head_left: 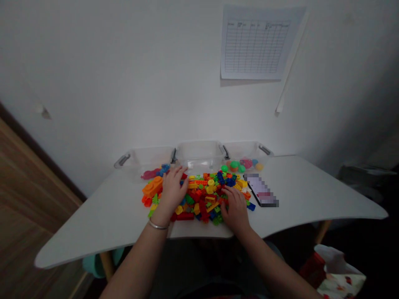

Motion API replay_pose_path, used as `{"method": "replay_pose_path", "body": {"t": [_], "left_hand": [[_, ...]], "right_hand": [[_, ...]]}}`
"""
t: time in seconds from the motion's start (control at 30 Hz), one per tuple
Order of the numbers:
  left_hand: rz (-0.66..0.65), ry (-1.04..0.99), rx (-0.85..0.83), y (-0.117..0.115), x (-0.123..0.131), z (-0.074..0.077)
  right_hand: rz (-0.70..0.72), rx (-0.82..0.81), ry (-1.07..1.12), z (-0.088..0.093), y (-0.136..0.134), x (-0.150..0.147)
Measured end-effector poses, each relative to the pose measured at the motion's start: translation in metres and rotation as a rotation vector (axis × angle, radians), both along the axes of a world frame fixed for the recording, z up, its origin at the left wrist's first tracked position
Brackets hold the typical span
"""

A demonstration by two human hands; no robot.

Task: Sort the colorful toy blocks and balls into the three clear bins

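Note:
A heap of colourful plastic building blocks lies near the table's front edge. My left hand reaches over the left side of the heap, fingers stretched forward and thumb apart, with no block visible in it. Beside its wrist sits a large orange block. At the right side of the heap, my right hand rests on the blocks with its fingers bent and its thumb apart. Red and green pieces lie by its fingertips, and I see none gripped. A dark red block lies at the front of the heap.
Against the wall stand a left clear bin with pink and blue pieces, a middle clear bin, and a right clear bin with several coloured round pieces. A phone lies right of the heap on the white table.

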State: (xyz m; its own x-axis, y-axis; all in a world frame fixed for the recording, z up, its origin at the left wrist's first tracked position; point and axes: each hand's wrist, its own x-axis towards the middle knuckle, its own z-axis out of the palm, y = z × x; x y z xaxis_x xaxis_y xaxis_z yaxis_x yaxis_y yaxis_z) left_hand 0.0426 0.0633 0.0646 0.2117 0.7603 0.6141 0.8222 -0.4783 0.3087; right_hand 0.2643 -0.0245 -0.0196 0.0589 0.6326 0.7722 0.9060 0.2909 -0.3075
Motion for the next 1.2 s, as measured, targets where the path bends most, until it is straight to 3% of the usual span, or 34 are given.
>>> {"method": "replay_pose_path", "body": {"t": [0.2,0.37,0.53,0.77,1.2], "left_hand": [[-0.217,0.178,-0.103,-0.069,0.037,-0.029],[-0.198,0.264,-0.036,-0.096,0.040,-0.055],[-0.153,0.319,0.029,-0.089,0.031,-0.067],[-0.170,0.331,0.027,-0.074,0.029,-0.061],[-0.201,0.258,0.012,-0.066,0.032,-0.061]], "right_hand": [[0.030,0.017,0.006,-0.002,0.001,0.001],[-0.034,0.024,-0.005,-0.003,0.002,0.001],[-0.122,-0.013,-0.014,0.002,0.008,0.006],[-0.220,-0.103,0.004,0.013,0.020,0.022],[-0.247,-0.220,-0.008,0.017,0.023,0.032]]}}
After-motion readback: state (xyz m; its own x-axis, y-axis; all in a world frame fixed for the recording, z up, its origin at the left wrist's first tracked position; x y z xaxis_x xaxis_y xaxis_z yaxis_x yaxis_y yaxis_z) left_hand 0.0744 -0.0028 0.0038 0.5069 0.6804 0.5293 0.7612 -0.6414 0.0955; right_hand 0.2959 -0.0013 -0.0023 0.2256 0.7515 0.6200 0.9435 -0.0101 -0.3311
